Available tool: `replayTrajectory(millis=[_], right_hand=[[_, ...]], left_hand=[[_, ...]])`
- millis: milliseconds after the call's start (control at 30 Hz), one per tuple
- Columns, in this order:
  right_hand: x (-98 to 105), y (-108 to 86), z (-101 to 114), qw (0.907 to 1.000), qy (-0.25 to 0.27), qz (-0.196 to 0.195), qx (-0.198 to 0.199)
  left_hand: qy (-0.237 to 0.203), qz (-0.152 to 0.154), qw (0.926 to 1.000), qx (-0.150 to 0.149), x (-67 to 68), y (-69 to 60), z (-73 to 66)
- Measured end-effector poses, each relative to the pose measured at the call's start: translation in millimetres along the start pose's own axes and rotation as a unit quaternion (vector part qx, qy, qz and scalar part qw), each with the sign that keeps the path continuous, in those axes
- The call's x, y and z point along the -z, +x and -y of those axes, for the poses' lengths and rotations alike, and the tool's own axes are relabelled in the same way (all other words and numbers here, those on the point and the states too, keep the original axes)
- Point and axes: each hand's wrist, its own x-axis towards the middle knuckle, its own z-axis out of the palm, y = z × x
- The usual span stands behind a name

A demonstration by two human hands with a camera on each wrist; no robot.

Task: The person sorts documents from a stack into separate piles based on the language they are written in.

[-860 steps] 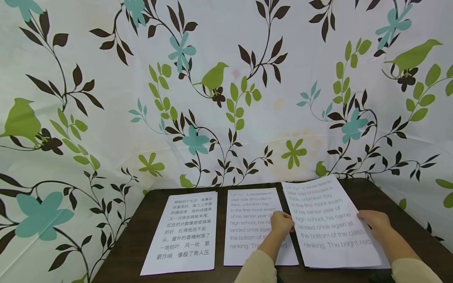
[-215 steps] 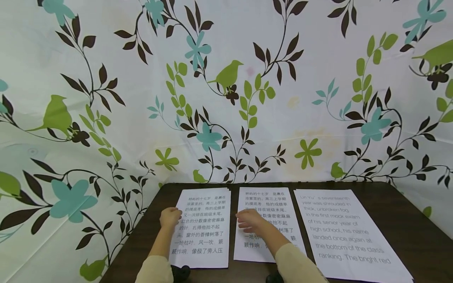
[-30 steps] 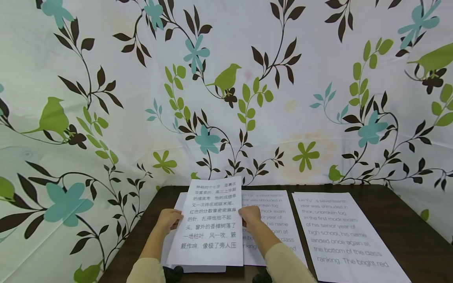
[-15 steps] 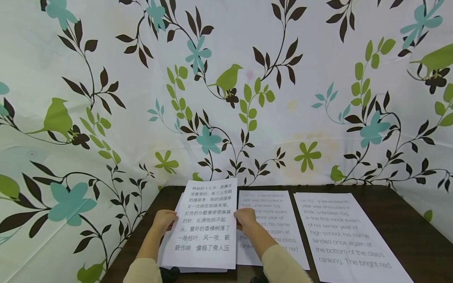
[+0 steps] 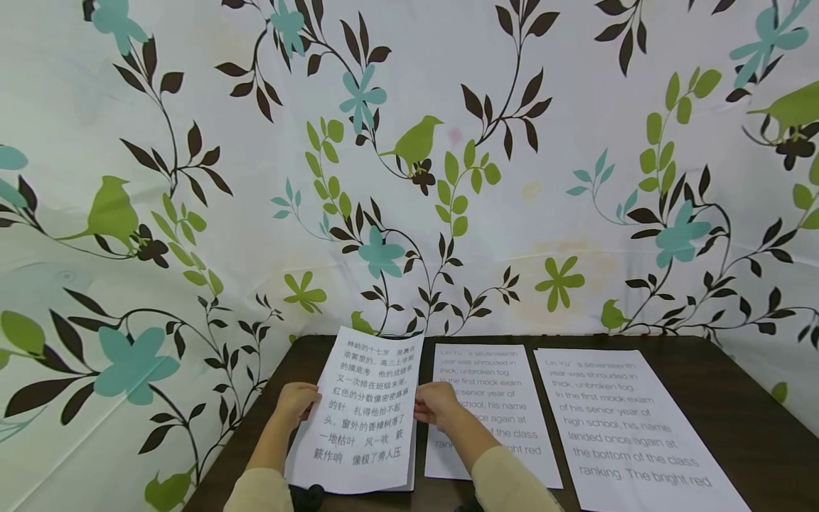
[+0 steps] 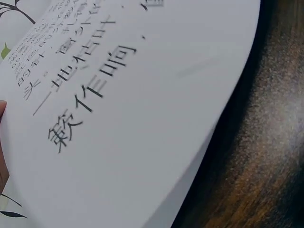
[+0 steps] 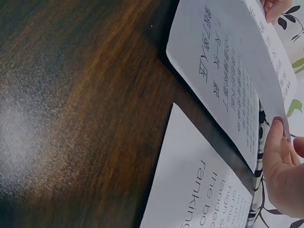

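Note:
A printed sheet of paper [image 5: 358,427] with Chinese text is held bowed above the left stack. My left hand [image 5: 297,403] pinches its left edge; only a bit of that hand [image 6: 2,142] shows in the left wrist view. On the opposite edge, my right hand [image 5: 438,405] pinches the paper, and the right wrist view has this hand [image 7: 285,166] with thumb and fingers at the margin. Beneath the raised sheet lies another Chinese-printed page [image 7: 209,76], mostly covered in the head view. The middle English-printed sheet [image 5: 493,462] lies partly under my right forearm.
To the right, another English-printed sheet [image 5: 633,441] lies at an angle, with a slight edge of paper under it. The dark wooden table [image 7: 85,95] ends at a patterned cloth [image 5: 480,213] hanging behind. Small black objects [image 5: 307,496] sit by my wrists.
Both hands have carried the Chinese sheet left and lower, from overlapping the middle sheet to over the left stack, and it now bows. Seconds ago, a Chinese sheet topped the middle position; English shows there now.

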Motion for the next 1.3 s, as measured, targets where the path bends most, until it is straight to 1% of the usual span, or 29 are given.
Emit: replayTrajectory(millis=[67,267,467,567,733,867,1000,1067,1200,1300], right_hand=[[0,0.5,-2,1.0,0.001,0.007,0.0],[1,0.9,-3,0.9999,-0.007,0.011,-0.007],[3,1.5,-4,0.9995,-0.011,0.02,-0.021],[4,0.9,-5,0.9992,-0.015,0.027,-0.026],[5,-0.3,-6,0.9984,-0.032,0.039,-0.026],[5,-0.5,-8,0.9975,-0.033,0.057,-0.026],[6,-0.8,-9,0.9968,-0.03,0.068,-0.029],[7,-1.2,-8,0.9965,-0.036,0.068,-0.033],[8,-1.8,-6,0.9954,-0.051,0.071,-0.039],[9,-0.7,-5,0.9947,-0.059,0.072,-0.042]], left_hand=[[-0.003,0.001,1.0,0.001,-1.1,-0.2,0.2],[0.001,-0.001,1.0,0.009,-2.0,-1.8,2.7],[0.008,-0.005,0.9998,0.017,-2.8,-3.2,4.7],[0.014,-0.014,0.9997,0.017,-4.6,-2.6,6.5],[0.022,-0.036,0.9989,0.018,-8.1,0.1,11.5],[0.044,-0.045,0.9978,0.018,-8.6,-0.3,13.5],[0.069,-0.041,0.9966,0.017,-7.6,-3.3,11.8],[0.074,-0.04,0.9963,0.016,-7.1,-4.0,11.1],[0.067,-0.048,0.9964,0.02,-7.1,-2.8,11.0],[0.055,-0.061,0.9962,0.028,-9.7,4.8,17.6]])
